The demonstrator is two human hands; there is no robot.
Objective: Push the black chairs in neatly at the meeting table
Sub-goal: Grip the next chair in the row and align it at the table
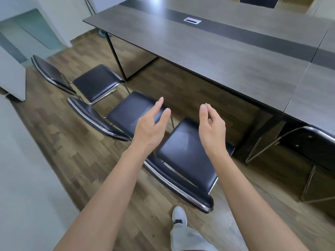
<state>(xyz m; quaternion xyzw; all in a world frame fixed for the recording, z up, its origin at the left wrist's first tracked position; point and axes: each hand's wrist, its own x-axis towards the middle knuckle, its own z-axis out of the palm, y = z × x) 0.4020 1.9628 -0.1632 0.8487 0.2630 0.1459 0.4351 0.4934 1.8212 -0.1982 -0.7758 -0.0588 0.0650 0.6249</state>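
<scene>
Head cam: three chairs sit out from the table point(217, 57), angled. Nearest chair point(183, 160) is right below both hands. Left hand point(150, 127) and right hand point(211, 127) hover loosely open, holding nothing. I'd grab its backrest at both ends and push straight so it goes in square.

Wood-plank floor point(76, 160), white wall point(23, 178) at left

No readable text, socket plate point(192, 20) on table point(226, 57) — markings blurred
</scene>
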